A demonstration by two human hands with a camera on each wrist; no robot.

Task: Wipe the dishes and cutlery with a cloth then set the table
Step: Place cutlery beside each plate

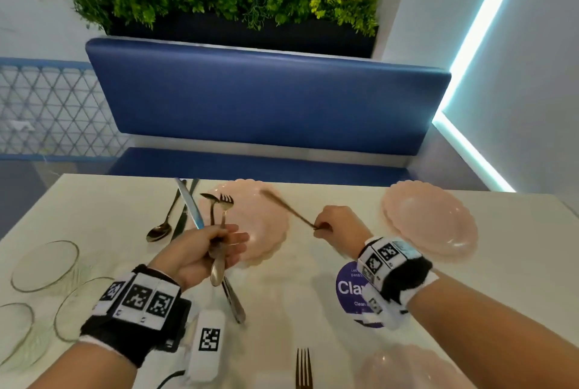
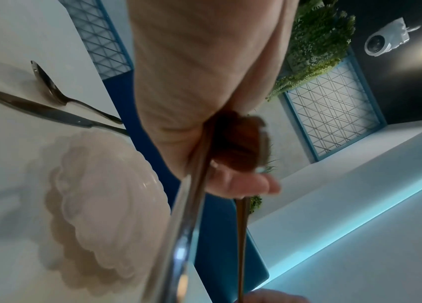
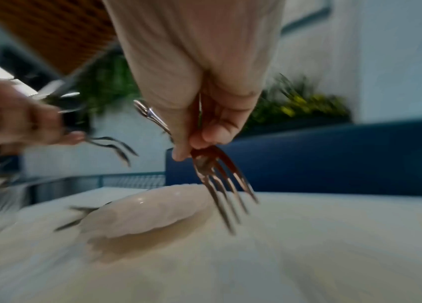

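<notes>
Our left hand (image 1: 200, 250) grips a bundle of cutlery (image 1: 216, 232) at 11 o'clock of us, above the desk (image 1: 313, 310); our right hand (image 1: 335, 225) pinches a fork (image 3: 220, 178) near its tines. Stiff, light, slick metal: we judge a mid-handle hold steadier

left hand (image 2: 204, 92) grips cutlery (image 2: 186, 235) | pink plate (image 2: 106, 205) on table (image 2: 10, 246)
</notes>
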